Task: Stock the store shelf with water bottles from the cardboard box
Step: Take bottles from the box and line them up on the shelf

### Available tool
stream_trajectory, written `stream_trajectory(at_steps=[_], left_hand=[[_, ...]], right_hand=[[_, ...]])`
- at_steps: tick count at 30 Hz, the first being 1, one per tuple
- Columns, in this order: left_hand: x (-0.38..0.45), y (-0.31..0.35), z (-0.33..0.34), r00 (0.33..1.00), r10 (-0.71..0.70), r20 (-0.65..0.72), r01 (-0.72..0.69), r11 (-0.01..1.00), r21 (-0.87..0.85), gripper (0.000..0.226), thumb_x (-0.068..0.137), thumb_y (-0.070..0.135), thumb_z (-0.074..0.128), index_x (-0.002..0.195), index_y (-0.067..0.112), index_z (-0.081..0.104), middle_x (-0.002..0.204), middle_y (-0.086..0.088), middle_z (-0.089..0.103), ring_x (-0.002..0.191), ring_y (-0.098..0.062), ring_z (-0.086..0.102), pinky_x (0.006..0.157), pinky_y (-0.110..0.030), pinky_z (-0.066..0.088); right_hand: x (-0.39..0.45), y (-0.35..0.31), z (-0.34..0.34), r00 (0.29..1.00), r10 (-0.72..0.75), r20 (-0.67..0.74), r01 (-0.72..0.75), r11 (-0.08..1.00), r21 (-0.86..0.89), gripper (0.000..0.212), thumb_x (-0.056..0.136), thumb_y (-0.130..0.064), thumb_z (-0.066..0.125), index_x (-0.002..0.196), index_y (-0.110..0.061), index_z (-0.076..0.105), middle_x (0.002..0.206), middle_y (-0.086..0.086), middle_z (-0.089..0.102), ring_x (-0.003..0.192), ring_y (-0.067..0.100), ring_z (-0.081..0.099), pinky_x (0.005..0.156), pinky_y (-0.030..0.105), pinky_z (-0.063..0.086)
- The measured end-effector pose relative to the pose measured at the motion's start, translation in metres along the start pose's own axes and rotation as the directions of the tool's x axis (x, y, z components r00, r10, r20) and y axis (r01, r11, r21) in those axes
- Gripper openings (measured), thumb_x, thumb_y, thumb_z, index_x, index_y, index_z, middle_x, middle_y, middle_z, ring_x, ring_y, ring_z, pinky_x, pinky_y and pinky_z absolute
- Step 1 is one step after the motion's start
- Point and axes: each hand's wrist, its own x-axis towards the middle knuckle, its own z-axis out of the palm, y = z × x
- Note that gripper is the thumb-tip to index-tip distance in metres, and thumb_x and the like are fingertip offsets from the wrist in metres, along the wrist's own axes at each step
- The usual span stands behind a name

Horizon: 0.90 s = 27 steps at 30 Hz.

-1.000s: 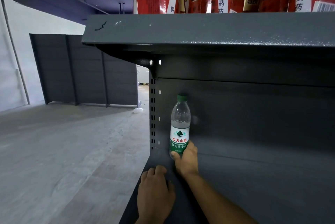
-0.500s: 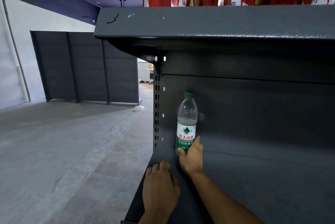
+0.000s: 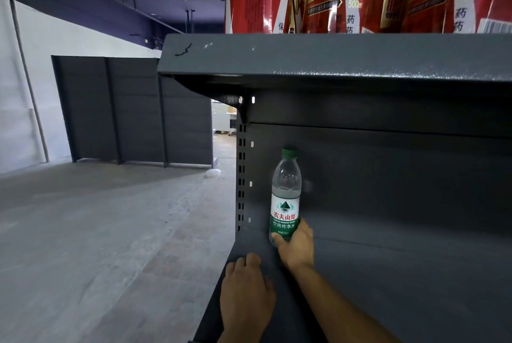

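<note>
Right hand (image 3: 297, 245) grips the clear ribbed plastic water bottle (image 3: 285, 195) upright on the matte metal shelf (image 3: 388, 273).

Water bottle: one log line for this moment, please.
water bottle upright, shelf back-left corner | right hand gripping base | left hand on shelf edge

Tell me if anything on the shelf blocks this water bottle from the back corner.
Nothing visible does. The water bottle stands upright at the shelf's left rear corner, against the back panel, gripped low by the right hand. The left hand rests nearer the front edge.
</note>
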Motion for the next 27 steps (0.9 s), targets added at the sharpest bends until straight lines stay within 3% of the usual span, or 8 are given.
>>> stream_trajectory(at_steps=[4, 10, 16, 18, 22, 27], left_hand=[[0.002, 0.0, -0.001, 1.0, 0.0, -0.001, 0.001, 0.999, 0.042, 0.021, 0.091, 0.029, 0.045, 0.112, 0.026, 0.045, 0.115, 0.007, 0.053, 0.111, -0.012, 0.044, 0.088, -0.022, 0.041], [0.001, 0.005, -0.006, 0.999, 0.021, -0.035, -0.016, 0.991, 0.133, 0.027, 0.091, 0.026, 0.043, 0.118, 0.023, 0.049, 0.114, 0.002, 0.056, 0.107, -0.017, 0.048, 0.085, -0.026, 0.041], [-0.012, 0.024, -0.022, 0.996, 0.067, -0.059, -0.058, 0.987, 0.153, 0.027, 0.09, 0.018, 0.047, 0.114, 0.01, 0.055, 0.111, -0.012, 0.059, 0.104, -0.028, 0.053, 0.087, -0.037, 0.045], [-0.022, 0.043, -0.023, 0.996, 0.083, -0.039, -0.081, 0.995, 0.055, 0.026, 0.089, 0.016, 0.049, 0.113, 0.008, 0.058, 0.111, -0.015, 0.06, 0.102, -0.033, 0.055, 0.084, -0.039, 0.045], [-0.052, 0.093, -0.017, 0.987, 0.136, 0.081, -0.118, 0.974, -0.195, 0.024, 0.087, 0.017, 0.053, 0.109, 0.019, 0.064, 0.111, -0.007, 0.067, 0.104, -0.032, 0.061, 0.089, -0.035, 0.048], [-0.088, 0.154, -0.004, 0.945, 0.147, 0.294, -0.031, 0.93, -0.365, 0.02, 0.084, 0.022, 0.056, 0.102, 0.026, 0.065, 0.109, 0.001, 0.069, 0.108, -0.024, 0.06, 0.096, -0.031, 0.047]], right_hand=[[-0.01, 0.003, -0.012, 1.0, 0.006, 0.006, -0.006, 1.0, -0.029, 0.09, 0.075, -0.029, 0.078, 0.142, 0.002, 0.026, 0.137, 0.018, 0.036, 0.13, 0.03, 0.036, 0.108, 0.033, 0.034], [-0.042, 0.024, -0.064, 0.99, -0.123, 0.063, 0.135, 0.957, -0.257, 0.059, 0.089, -0.029, 0.062, 0.138, -0.009, 0.038, 0.136, 0.009, 0.04, 0.128, 0.023, 0.042, 0.105, 0.026, 0.032], [-0.075, 0.05, -0.163, 0.981, -0.136, 0.136, 0.184, 0.866, -0.464, 0.03, 0.09, -0.023, 0.06, 0.116, -0.008, 0.063, 0.117, 0.012, 0.065, 0.113, 0.026, 0.059, 0.096, 0.027, 0.042], [-0.089, 0.062, -0.192, 0.987, -0.116, 0.111, 0.157, 0.844, -0.513, 0.024, 0.09, -0.023, 0.059, 0.11, -0.012, 0.066, 0.108, 0.01, 0.07, 0.107, 0.027, 0.062, 0.091, 0.028, 0.046], [-0.114, 0.078, -0.223, 0.985, -0.145, 0.093, 0.171, 0.769, -0.615, 0.022, 0.092, -0.027, 0.055, 0.107, -0.016, 0.067, 0.11, 0.01, 0.069, 0.104, 0.03, 0.062, 0.087, 0.033, 0.049], [-0.147, 0.079, -0.233, 0.936, -0.349, 0.043, 0.285, 0.68, -0.675, 0.018, 0.092, -0.02, 0.051, 0.101, -0.012, 0.064, 0.105, 0.012, 0.065, 0.096, 0.034, 0.06, 0.078, 0.036, 0.048]])
